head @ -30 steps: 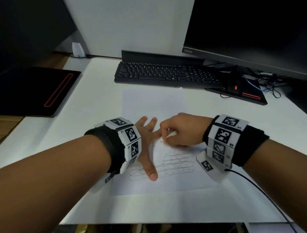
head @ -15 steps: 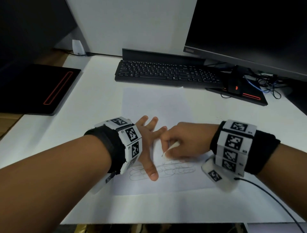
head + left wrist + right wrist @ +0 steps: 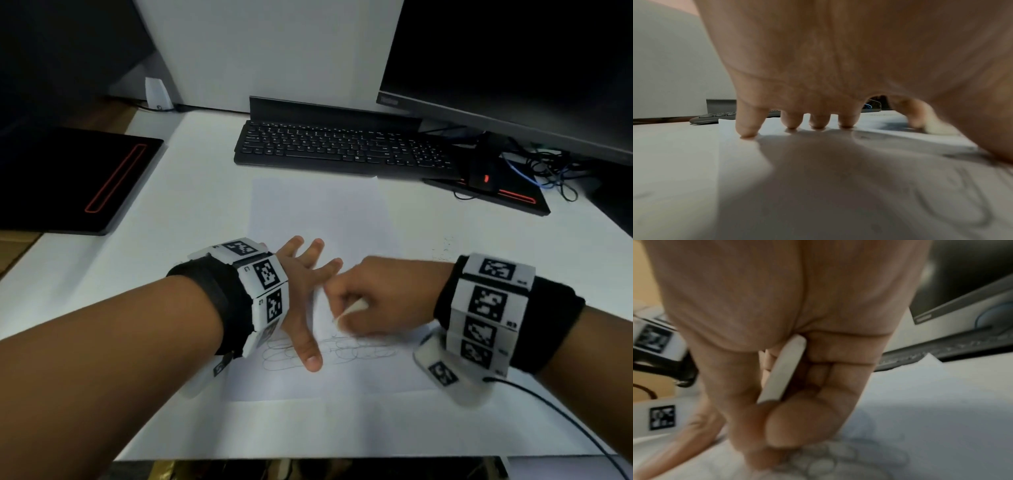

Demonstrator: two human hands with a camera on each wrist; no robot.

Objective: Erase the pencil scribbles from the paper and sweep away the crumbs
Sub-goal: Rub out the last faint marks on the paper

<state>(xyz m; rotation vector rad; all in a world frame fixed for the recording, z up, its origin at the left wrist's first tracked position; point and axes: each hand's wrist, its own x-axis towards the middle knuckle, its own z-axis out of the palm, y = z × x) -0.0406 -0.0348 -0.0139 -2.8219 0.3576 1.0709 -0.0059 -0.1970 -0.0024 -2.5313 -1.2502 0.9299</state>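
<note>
White paper (image 3: 318,209) flat on desk, looping pencil scribbles (image 3: 356,351) near edge

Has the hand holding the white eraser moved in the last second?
Yes. The right hand has slid down the paper toward the scribbles, away from the keyboard.

We see the paper (image 3: 318,212) lying flat on the white desk (image 3: 191,212), just in front of the black keyboard (image 3: 342,147). Our left hand (image 3: 301,294) rests on the sheet with fingers spread, thumb over the pencil scribbles (image 3: 346,353). Our right hand (image 3: 383,298), blurred, grips a white eraser (image 3: 349,310) between curled fingers, its tip at the upper edge of the scribbles. Faint crumbs (image 3: 443,250) speckle the desk beyond the right wrist. A monitor (image 3: 513,61) stands behind on the right.
</note>
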